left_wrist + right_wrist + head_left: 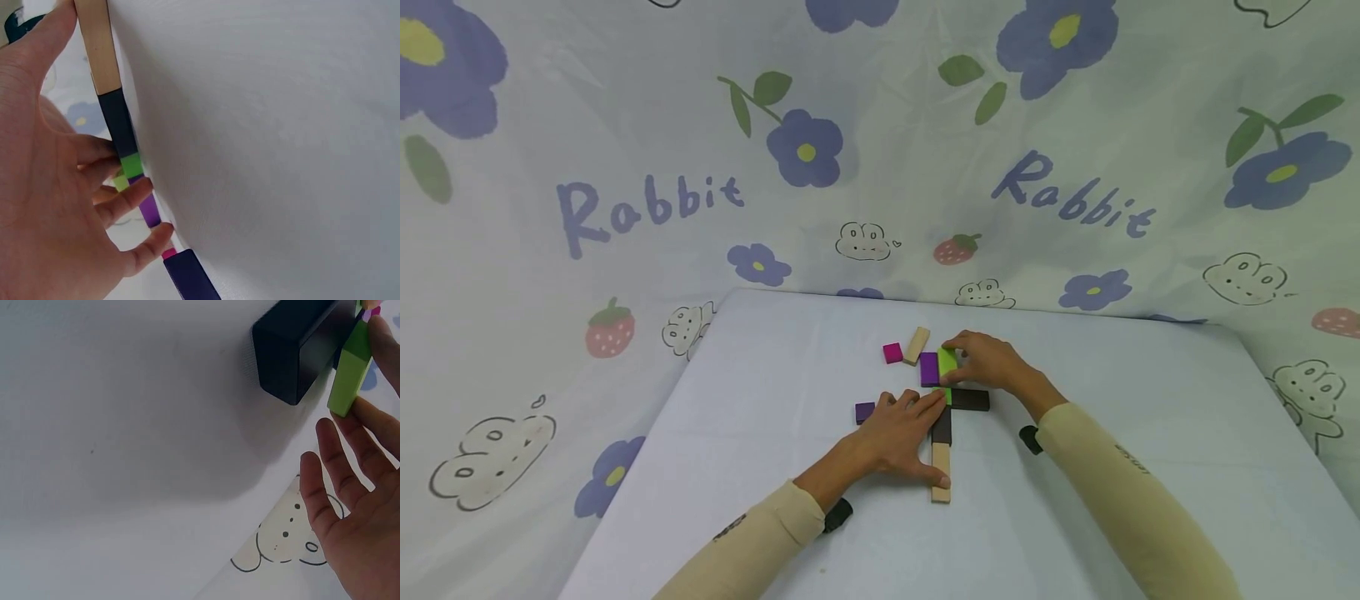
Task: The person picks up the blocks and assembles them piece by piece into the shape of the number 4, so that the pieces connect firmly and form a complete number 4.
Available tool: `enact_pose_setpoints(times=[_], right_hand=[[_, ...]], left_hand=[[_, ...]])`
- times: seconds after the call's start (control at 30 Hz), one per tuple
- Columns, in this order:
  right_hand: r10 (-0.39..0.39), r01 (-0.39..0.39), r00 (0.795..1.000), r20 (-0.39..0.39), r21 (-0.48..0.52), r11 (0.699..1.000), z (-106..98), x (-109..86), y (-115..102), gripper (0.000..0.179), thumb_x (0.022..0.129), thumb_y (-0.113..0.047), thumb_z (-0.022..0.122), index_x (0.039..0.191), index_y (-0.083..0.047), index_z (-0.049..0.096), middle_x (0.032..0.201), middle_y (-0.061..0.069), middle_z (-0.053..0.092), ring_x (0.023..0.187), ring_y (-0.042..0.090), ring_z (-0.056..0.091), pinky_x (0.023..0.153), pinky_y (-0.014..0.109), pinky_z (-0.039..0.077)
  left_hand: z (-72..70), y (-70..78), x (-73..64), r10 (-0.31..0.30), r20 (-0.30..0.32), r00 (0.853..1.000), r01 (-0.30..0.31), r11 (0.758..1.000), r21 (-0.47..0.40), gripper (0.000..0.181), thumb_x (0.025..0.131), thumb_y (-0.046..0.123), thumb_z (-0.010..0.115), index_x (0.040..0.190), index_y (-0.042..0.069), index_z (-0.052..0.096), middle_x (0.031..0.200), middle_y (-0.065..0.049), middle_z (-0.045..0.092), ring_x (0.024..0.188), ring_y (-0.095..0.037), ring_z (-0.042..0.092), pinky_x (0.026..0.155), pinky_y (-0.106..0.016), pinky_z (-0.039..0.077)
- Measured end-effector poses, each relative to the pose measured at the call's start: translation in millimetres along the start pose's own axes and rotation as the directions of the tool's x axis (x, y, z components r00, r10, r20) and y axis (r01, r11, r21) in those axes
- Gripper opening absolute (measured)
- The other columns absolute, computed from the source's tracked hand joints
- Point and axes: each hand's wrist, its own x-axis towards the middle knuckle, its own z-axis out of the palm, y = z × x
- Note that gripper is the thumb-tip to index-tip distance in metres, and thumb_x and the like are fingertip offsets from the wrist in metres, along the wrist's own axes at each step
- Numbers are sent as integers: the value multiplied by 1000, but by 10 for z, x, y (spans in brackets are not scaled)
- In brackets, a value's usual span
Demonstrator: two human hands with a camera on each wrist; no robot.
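My right hand [992, 362] pinches a light green block [947, 361] between thumb and fingertips, right beside a purple block [929, 369]. In the right wrist view that green block [350, 375] is gripped at its ends. My left hand [898, 437] is spread along a row of blocks, thumb at the wooden block [941, 467] and fingertips at a small green block [945, 396]. Between these two lies a dark block [942, 427], partly covered by the hand. Another dark block [972, 400] extends rightward from the small green one.
Beyond the left hand sit a dark purple block [865, 412], a magenta block [892, 353] and a tilted wooden block [917, 346]. All rest on a white-covered table [760, 358]. A patterned cloth [880, 150] hangs behind it.
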Motion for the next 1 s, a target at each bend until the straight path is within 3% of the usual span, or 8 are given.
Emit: enact_pose_setpoints(times=[1.0], right_hand=[[-2,3,1000,12,-16,1000,39,48,-100,72,81,-53,81,138,-14,63,137,8,62,117,26,61,98,50,51]], left_hand=[[-10,11,-1,-14,26,1000,15,1000,-20,115,77,86,56,163,18,21,169,4,16,147,-27,30,108,-52,35]])
